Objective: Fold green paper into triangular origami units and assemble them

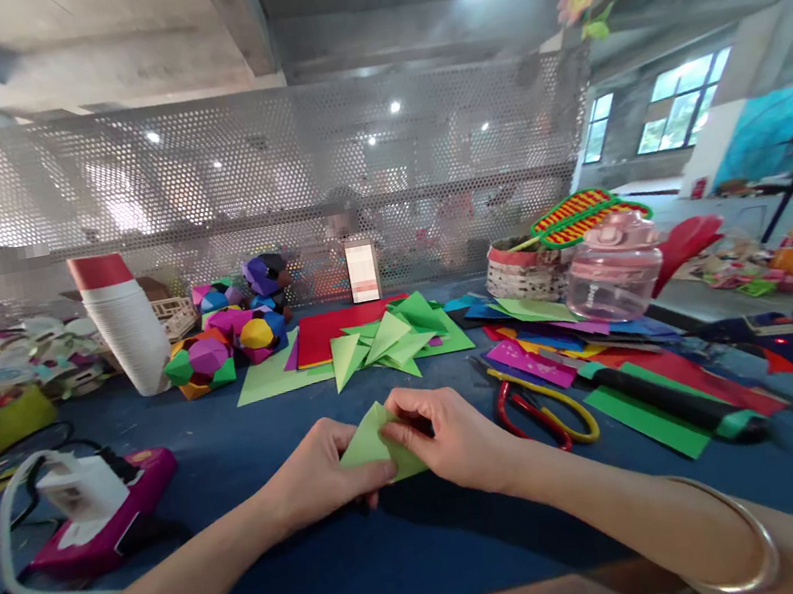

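Note:
A light green folded paper (367, 447) is held between both hands just above the blue tabletop. My left hand (329, 465) pinches its left side, with the thumb lying across the front. On the right edge and near the peak, the thumb and fingers of my right hand (444, 433) are closed on the same sheet. Beyond the hands lies a heap of folded green paper pieces (392, 338), partly over a red paper stack (319, 335). Scissors with red and yellow handles (537, 410) rest to the right of my right hand.
On the right lie a black-and-green utility knife (672, 398), a blue glue gun (790, 332), coloured sheets and a pink clear bottle (612, 271). Leftward are a magenta power strip (99, 519) with cords, stacked paper cups (124, 327) and colourful paper balls (205, 359). A mesh partition (232, 182) stands behind.

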Motion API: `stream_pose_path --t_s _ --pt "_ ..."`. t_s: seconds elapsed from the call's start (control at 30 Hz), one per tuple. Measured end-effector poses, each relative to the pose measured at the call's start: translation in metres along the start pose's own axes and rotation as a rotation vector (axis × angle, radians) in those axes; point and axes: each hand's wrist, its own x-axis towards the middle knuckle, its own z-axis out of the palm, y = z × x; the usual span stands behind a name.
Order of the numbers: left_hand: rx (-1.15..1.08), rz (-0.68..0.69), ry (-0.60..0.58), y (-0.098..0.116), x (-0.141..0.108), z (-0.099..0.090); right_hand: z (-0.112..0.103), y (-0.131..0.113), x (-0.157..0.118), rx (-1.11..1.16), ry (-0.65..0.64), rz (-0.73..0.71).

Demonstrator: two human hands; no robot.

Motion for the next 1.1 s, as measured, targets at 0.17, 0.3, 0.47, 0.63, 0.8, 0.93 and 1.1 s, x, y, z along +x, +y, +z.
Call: stream_pose_path --t_s 0.17,0.3,0.47,0.63,0.8,0.93,1.1 --pt "0.183 0.095 0.084 -0.006 0.002 -0.010 0.003 0.005 -0.001 -0.037 -0.065 0.007" --pt "0.452 0.241 0.338 -0.006 -0.003 -0.014 0.006 0.009 -0.003 -0.088 -0.101 -0.004" --pt "0.632 0.657 0.408 -0.001 -0.015 -0.008 0.008 0.010 -0.006 -0.172 -0.097 -0.089" --pt "0.613 0.720 0.069 -0.007 -0.015 -0.006 0.009 0.011 -0.006 -0.227 -0.129 -0.146" --pt "0.558 0.726 0.002 -0.016 -0.013 -0.008 0.009 0.010 -0.007 -0.259 -0.151 -0.122" --pt "0.625 0.753 0.016 -0.018 -0.016 -0.009 0.008 0.009 -0.008 -0.277 -0.145 -0.073" --pt "0.661 0.708 -0.003 -0.023 -0.018 -0.015 0.008 0.010 -0.010 -0.286 -0.132 -0.018"
